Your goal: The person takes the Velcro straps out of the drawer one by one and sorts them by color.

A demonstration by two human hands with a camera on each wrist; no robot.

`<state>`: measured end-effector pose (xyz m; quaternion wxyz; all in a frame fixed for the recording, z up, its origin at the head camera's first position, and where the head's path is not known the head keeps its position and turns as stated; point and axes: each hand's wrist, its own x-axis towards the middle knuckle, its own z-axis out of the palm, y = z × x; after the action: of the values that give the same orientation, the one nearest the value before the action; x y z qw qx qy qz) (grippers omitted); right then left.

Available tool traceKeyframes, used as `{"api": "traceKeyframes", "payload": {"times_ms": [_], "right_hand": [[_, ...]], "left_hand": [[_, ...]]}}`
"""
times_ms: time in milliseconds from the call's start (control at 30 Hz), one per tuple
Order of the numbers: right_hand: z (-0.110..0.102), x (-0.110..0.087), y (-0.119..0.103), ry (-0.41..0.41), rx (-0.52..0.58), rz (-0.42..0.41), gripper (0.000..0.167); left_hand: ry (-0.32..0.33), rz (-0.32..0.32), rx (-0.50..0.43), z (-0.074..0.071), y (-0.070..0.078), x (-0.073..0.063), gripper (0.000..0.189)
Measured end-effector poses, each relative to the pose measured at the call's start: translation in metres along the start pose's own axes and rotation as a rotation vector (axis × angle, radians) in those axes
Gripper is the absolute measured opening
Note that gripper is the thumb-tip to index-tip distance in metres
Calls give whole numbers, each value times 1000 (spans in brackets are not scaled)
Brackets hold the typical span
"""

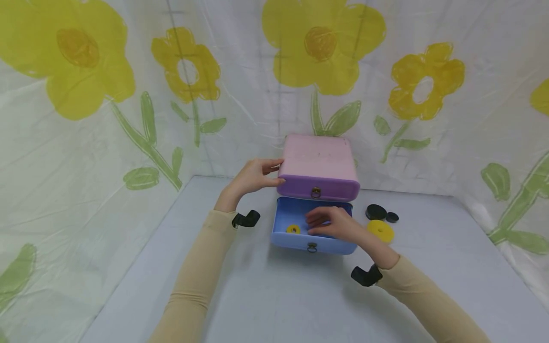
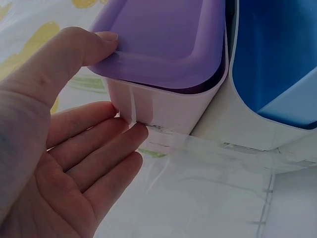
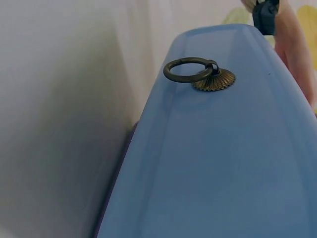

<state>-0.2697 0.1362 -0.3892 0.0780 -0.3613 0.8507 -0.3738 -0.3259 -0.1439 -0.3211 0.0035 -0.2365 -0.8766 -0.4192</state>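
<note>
My left hand (image 1: 254,177) braces the left side of a pink drawer box (image 1: 317,155). Its thumb lies on the purple drawer front (image 2: 158,39), and its nearly straight fingers reach the pink side wall. Below, a blue drawer (image 1: 285,238) stands pulled out, with a brass ring pull (image 3: 190,69) on its front. My right hand (image 1: 336,224) reaches over the front edge into this drawer, fingers loosely bent, with a gap between thumb and fingers. A small yellow ring (image 1: 293,229) lies in the drawer, left of the right fingertips. The right wrist view hides that hand behind the drawer front.
Right of the drawers, a yellow disc (image 1: 380,231) with a small centre hole lies on the white table (image 1: 274,295). Beside it are a larger black disc (image 1: 376,212) and a smaller black disc (image 1: 392,217). A flower-printed curtain (image 1: 240,109) hangs close behind the drawers.
</note>
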Motion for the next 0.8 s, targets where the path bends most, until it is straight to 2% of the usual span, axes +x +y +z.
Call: {"api": "traceKeyframes", "payload": {"times_ms": [233,467,800], "right_hand": [[6,15,1,-61,27,34,41],[10,26,4,-143,99,32,40],[16,36,8,-212,62,-11,37]], "left_hand": [[0,2,5,0,-1,1,70],[3,11,1,0,-1,1,70],[6,9,11,0,-2,2,69]]}}
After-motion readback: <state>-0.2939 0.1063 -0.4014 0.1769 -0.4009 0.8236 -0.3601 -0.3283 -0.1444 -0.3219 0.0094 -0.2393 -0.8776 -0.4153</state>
